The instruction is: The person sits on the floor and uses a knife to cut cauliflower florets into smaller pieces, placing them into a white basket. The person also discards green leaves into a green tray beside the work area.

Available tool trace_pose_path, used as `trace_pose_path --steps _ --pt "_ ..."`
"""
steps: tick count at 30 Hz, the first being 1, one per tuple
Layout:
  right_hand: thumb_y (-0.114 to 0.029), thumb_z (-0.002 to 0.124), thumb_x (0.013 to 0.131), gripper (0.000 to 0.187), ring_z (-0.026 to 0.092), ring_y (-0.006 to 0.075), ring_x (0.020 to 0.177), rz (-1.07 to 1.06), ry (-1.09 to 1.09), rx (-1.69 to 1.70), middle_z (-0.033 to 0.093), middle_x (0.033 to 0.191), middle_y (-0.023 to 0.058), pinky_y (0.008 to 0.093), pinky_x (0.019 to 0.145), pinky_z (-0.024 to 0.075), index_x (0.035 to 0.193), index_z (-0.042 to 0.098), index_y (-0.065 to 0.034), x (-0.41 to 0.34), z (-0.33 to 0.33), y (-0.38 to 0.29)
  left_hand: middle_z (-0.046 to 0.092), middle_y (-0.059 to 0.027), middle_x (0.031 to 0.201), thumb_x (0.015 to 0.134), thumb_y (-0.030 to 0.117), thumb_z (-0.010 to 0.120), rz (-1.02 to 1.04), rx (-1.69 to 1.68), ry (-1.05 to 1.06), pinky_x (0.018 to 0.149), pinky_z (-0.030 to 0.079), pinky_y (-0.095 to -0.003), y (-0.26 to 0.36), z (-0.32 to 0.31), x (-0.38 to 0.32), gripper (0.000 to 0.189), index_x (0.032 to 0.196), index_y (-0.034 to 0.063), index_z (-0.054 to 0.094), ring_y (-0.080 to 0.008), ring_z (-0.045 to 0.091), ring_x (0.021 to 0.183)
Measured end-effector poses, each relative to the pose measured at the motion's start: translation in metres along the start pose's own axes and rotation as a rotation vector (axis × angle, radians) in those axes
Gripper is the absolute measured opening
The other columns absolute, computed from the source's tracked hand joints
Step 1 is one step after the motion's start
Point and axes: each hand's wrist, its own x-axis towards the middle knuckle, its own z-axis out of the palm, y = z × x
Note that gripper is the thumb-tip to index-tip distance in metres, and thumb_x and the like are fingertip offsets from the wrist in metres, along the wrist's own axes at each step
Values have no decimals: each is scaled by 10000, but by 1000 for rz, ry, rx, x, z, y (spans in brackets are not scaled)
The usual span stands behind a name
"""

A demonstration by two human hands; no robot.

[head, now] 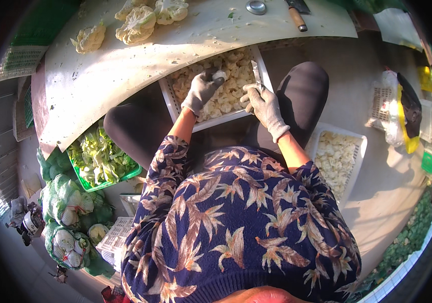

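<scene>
My gloved left hand (203, 89) holds a small white cauliflower piece (219, 74) between thumb and fingers, above a white plastic crate (167, 99). Cauliflower florets (225, 94) fill much of that crate, which lies between my knees. In my gloved right hand (263, 104), over the crate's right edge, is a knife (256, 72) with its blade pointing away from me. Beyond the crate, several cauliflower heads (136, 25) rest at the left on a pale tabletop (185, 51).
A cleaver with a wooden handle (297, 19) and a round metal object (256, 7) lie on the tabletop. Left of me stand a green crate (106, 185) of leaves and green net sacks (64, 242). A second white crate (360, 151) of florets sits on the floor at my right.
</scene>
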Motion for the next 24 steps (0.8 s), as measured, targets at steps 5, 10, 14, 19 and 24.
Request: trace_pose_path --steps 5,10,14,19,24 --pt "-307 574 1046 321 626 116 590 31 -74 -47 721 864 86 250 556 474 1136 646 -8 5 5 4 682 -141 1213 950 210 709 270 -296 -160 895 549 -337 -22 -21 -39 619 1447 -15 416 -202 681 1022" --pt "-305 573 1052 310 655 114 618 -47 -105 -286 708 856 71 248 601 508 1143 669 -24 8 19 2 694 -152 1202 842 87 813 602 242 172 989 524 -383 -21 -3 -49 863 1509 22 270 -229 658 1150" --pt "-224 625 1011 231 636 139 673 -321 -33 -622 703 808 80 299 607 471 1097 680 -17 7 28 2 714 -120 1129 839 64 810 509 62 111 914 548 -330 14 12 -59 645 1389 30 474 -218 692 1045" --pt "-190 637 999 189 604 190 661 -400 23 -589 668 772 139 337 616 477 1052 684 -14 5 32 -12 647 -132 1277 903 102 747 333 -367 -71 1004 516 -299 41 9 -77 522 1379 38 542 -187 657 1127" --pt "-185 660 970 207 665 408 731 -681 39 -739 644 736 199 447 628 527 861 627 -13 -10 30 -31 612 -120 1313 971 116 658 477 -125 83 1097 448 -326 39 1 -77 532 1441 -14 444 -189 603 1195"
